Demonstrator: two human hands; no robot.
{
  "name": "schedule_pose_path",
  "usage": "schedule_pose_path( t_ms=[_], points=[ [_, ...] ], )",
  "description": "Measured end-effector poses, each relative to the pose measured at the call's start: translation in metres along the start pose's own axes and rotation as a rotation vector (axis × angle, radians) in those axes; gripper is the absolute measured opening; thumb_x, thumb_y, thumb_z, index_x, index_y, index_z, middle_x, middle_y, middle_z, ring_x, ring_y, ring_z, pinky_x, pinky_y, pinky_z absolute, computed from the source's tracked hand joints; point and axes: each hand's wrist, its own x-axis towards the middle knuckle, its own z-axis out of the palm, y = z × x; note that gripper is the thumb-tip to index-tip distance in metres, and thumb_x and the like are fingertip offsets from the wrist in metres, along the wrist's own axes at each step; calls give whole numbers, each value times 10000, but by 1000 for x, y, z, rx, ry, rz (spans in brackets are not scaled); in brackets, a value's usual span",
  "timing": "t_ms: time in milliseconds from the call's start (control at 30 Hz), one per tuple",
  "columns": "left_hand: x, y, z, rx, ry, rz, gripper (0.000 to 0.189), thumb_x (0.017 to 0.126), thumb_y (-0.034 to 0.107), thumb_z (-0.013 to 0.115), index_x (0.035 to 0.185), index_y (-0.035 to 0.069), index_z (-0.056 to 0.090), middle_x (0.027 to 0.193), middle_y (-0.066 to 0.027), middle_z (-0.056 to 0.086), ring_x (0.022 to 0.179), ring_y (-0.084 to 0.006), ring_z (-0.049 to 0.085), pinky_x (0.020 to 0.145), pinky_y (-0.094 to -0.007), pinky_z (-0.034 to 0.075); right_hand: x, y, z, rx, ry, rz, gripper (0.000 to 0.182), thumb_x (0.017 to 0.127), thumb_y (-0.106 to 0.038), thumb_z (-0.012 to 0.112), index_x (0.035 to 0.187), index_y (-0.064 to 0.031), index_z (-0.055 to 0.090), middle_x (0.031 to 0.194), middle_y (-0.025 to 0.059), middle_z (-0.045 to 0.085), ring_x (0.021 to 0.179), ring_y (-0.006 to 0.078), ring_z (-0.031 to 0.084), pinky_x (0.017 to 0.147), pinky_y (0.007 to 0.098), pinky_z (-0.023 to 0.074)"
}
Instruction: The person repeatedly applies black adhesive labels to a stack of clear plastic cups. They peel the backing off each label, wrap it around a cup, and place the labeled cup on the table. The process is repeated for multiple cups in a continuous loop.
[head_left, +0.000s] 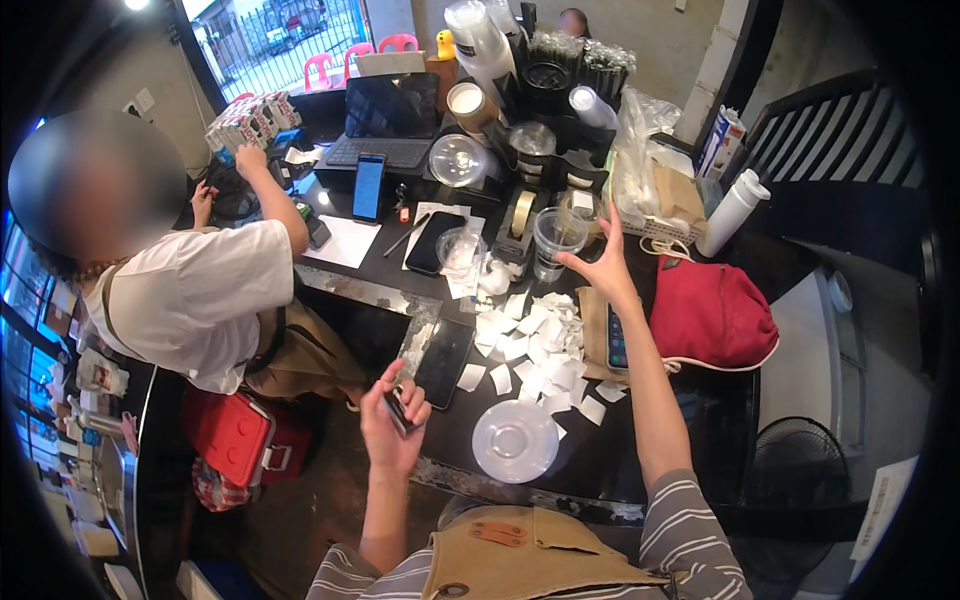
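My left hand is closed around a small dark flat object, mostly covered by the fingers. My right hand reaches forward with thumb and fingers spread beside a clear plastic cup. The thumb is at the cup's rim; whether it touches, I cannot tell. A loose heap of small white paper pieces lies between my hands. Nearer to me is a round translucent plastic lid or dish. A dark tablet rests left of the papers, and a phone lies beside my right forearm.
A tape dispenser and a black phone stand beyond the papers. On the right are a red drawstring bag and a white bottle. A co-worker reaches over the counter at left, above a red cooler.
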Motion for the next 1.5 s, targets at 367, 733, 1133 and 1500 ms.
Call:
schedule_pose_path(
  t_ms=[367, 733, 1133, 1500],
  points=[
    [-48, -9, 131, 156, -294, -245, 732, 990, 170, 585, 1584, 183, 158, 1104, -80, 472, 889, -150, 450, 801, -311, 420, -118, -246, -77, 334, -675, -527, 870, 702, -377, 889, 1411, -56, 500, 1421, 121, 462, 1348, 343, 407, 1109, 471, 344],
    [-50, -27, 134, 195, -310, -256, 735, 1007, 223, 568, 1589, 144, 125, 1118, -84, 473, 856, -151, 465, 785, -315, 433, -150, -247, -66, 292, -514, -395, 790, 736, -282, 857, 1412, -65, 510, 1256, 139, 599, 1252, 329, 518, 1017, 426, 440],
    [-46, -20, 141, 345, -157, -231, 483, 971, 305, 597, 1354, 57, 438, 998, -42, 534, 780, -92, 504, 658, -233, 432, -167, -259, -77, 472, -274, -423, 691, 691, -128, 886, 1319, -76, 601, 1274, 137, 599, 1160, 330, 601, 934, 404, 527],
    [-57, -11, 161, 1640, -190, 634, 205, 718, -10, 794, 898, 74, 746, 691, -2, 490, 608, -98, 433, 538, -249, 306, -174, -258, -85, -66, -123, -562, 430, 703, -163, 850, 1115, -147, 729, 1080, 7, 673, 1007, 228, 642, 831, 380, 533]
  ],
)
